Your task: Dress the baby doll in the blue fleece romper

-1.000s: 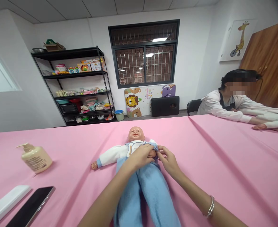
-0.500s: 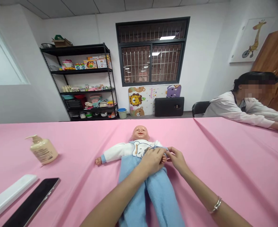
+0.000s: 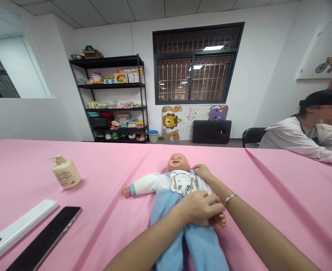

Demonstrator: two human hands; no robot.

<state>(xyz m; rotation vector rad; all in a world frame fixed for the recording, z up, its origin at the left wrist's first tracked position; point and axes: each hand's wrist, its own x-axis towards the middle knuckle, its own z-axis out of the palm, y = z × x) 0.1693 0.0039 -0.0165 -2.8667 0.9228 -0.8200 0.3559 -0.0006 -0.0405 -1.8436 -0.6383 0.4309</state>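
A baby doll (image 3: 178, 162) lies on its back on the pink cloth, in a white top with an elephant face and blue trousers (image 3: 168, 210). My left hand (image 3: 201, 207) is closed round the doll's forearm and cuff on the right side of the picture, and the doll's small hand (image 3: 221, 220) sticks out beyond my fingers. At the doll's shoulder on that same side, my right hand (image 3: 202, 171) pinches the edge of the clothing near the neck. The doll's other arm (image 3: 147, 183) lies stretched out to the left.
A pump bottle (image 3: 66, 173) stands on the pink tablecloth (image 3: 106, 162) at the left. Nearer lie a white device (image 3: 21, 226) and a black phone (image 3: 47, 237). Another person (image 3: 309, 131) sits at the far right. A shelf (image 3: 112, 86) stands behind.
My right hand has moved from the doll's cuff up to its shoulder. My left hand has shifted right and nearer with the doll's arm. The doll's head has turned, and the view has swung left.
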